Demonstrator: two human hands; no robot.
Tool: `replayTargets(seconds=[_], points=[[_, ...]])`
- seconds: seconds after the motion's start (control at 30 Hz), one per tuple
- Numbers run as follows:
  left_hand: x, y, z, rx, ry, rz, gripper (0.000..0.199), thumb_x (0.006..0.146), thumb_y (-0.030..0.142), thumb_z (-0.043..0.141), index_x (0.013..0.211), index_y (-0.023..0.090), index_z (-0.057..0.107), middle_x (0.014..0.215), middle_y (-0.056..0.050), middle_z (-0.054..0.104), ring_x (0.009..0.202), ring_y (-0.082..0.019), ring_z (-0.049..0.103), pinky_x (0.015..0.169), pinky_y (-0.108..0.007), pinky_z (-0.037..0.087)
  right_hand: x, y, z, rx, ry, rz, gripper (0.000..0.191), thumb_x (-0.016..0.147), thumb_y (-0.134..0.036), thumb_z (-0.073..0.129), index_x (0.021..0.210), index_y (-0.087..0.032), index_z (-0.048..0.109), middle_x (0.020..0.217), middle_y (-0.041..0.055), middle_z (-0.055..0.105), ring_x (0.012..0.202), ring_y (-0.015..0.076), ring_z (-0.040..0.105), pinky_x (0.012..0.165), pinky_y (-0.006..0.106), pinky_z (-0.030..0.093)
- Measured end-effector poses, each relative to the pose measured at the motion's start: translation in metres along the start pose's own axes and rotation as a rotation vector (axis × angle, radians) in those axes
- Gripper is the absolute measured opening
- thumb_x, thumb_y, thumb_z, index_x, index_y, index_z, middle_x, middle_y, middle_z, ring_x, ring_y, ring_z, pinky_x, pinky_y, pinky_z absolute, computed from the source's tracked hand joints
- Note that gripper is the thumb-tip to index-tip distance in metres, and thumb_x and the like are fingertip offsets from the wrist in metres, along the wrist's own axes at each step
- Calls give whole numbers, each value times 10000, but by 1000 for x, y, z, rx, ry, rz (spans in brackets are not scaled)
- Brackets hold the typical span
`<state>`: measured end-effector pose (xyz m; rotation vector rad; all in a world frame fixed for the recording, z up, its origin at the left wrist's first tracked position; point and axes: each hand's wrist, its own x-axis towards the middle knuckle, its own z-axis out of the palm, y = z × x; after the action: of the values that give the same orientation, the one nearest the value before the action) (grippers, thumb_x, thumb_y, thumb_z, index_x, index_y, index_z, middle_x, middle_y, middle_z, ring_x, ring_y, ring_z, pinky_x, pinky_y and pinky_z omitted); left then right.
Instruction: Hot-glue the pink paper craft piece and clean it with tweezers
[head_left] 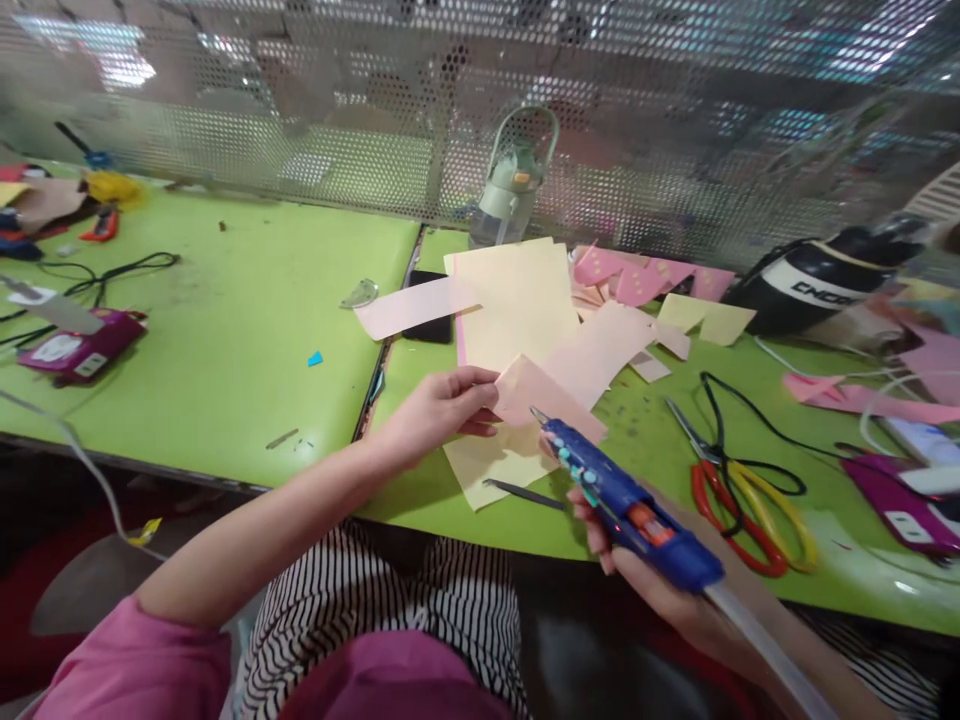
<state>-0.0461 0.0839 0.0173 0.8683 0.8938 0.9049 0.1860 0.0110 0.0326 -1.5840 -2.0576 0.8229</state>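
My left hand (466,400) pinches the left corner of a pink paper piece (551,398) between thumb and fingers. In my right hand (611,545) is a blue glue gun (630,500), its metal tip above the pink paper and a glue stick sticking out of its back. Beneath the pink piece lie yellow sheets (517,300) and a longer pale pink strip (604,350). Dark tweezers (525,493) rest on the lower yellow paper near the table edge.
Scissors with red and yellow handles (750,510) lie at the right, by a purple power strip (900,505) and cables. A green bottle (510,195) and a black bottle (817,280) stand or lean near the mesh screen. A dark phone (429,318) sits under another pink strip.
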Motion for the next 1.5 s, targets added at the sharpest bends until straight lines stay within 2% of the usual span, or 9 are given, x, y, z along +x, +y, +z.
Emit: replayTargets(seconds=[0.13, 0.33, 0.5, 0.73, 0.9, 1.17, 1.27, 1.4, 1.5], points=[[-1, 4, 1, 38, -12, -4, 106, 889, 157, 566, 911, 134, 667, 814, -29, 667, 695, -88, 631, 735, -245, 530, 8, -20, 1, 139, -29, 67, 218, 714, -410, 528, 874, -287, 608, 765, 55, 709, 676, 274, 681, 521, 363, 562], [0, 1, 0, 45, -51, 12, 166, 909, 159, 535, 990, 130, 677, 821, -45, 687, 707, -93, 628, 747, -251, 522, 9, -31, 2, 88, -40, 90, 193, 701, -343, 523, 861, -287, 614, 753, 42, 718, 619, 256, 669, 510, 349, 550], [-1, 2, 0, 41, -69, 17, 185, 908, 156, 536, 1016, 127, 683, 839, -53, 702, 712, -92, 628, 744, -242, 518, 10, -27, 3, 78, -52, 109, 208, 704, -346, 521, 875, -280, 617, 771, 48, 723, 612, 252, 668, 479, 339, 539], [-2, 5, 2, 39, -50, -2, 186, 912, 125, 524, 1010, 119, 681, 825, -49, 697, 713, -84, 622, 736, -234, 515, 11, -9, -1, 73, -142, 81, 254, 713, -372, 525, 918, -271, 636, 755, 58, 709, 583, 250, 656, 459, 344, 537], [-1, 2, 0, 37, -61, 21, 184, 905, 144, 533, 1003, 132, 688, 842, -50, 699, 720, -91, 624, 739, -243, 518, 3, -14, 1, 147, -37, 132, 248, 719, -377, 553, 925, -275, 643, 718, 60, 695, 566, 249, 646, 443, 343, 539], [-1, 1, 0, 31, -51, 20, 175, 895, 144, 544, 984, 129, 693, 805, -40, 684, 704, -90, 618, 733, -241, 525, 6, -21, 4, 101, -53, 112, 261, 719, -349, 528, 931, -259, 649, 768, 61, 707, 530, 213, 619, 445, 327, 529], [-2, 3, 1, 16, -35, 1, 171, 899, 129, 536, 976, 123, 689, 803, -36, 681, 685, -79, 609, 715, -232, 526, -1, -14, 6, 120, -24, 129, 243, 723, -391, 527, 898, -269, 641, 741, 60, 690, 564, 233, 635, 450, 330, 530], [-4, 4, 0, 9, -22, -3, 145, 901, 136, 552, 964, 119, 682, 791, -23, 660, 683, -76, 615, 709, -229, 530, -10, 5, 2, 159, 107, 131, 333, 775, -492, 497, 1009, -282, 606, 876, 80, 687, 573, 232, 625, 493, 362, 540], [-5, 3, -2, -22, 1, 6, 105, 899, 143, 572, 939, 120, 666, 811, -15, 655, 672, -69, 631, 704, -224, 538, -2, 23, -15, -82, 222, 42, 312, 769, -505, 534, 980, -277, 563, 850, 72, 652, 633, 251, 636, 603, 402, 553]])
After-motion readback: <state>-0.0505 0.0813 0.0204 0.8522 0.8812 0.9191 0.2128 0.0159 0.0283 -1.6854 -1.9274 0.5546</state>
